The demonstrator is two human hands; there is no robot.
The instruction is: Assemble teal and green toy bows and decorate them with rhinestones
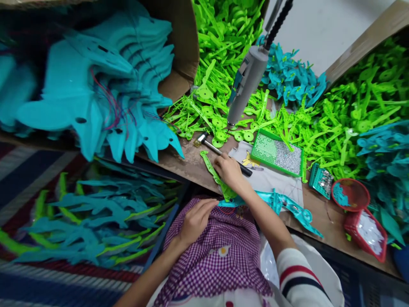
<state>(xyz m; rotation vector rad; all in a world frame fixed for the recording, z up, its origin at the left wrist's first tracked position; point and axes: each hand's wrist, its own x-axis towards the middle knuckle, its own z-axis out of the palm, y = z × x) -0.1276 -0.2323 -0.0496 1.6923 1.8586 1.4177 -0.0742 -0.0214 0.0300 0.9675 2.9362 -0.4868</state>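
My right hand [228,170] is closed around the side of a long lime-green plastic part [209,167], fingers bent over it. The lower end of this part meets a long teal plastic part [273,200], which lies along the table's front edge and reaches over my lap. At the teal part's left end, my left hand [198,219] has its fingers together and fingertips against it; the thumb is hidden. A hammer [245,169] with a black grip lies just beyond my right hand, partly covered by it.
An electric screwdriver [247,85] hangs over the table. Green tray [303,168] with small metal pieces, teal box [311,177], red bowl [367,200] and red basket [381,256] stand to the right. Green parts [217,111] pile behind; a carton [183,64] holds teal shells [73,81] at left.
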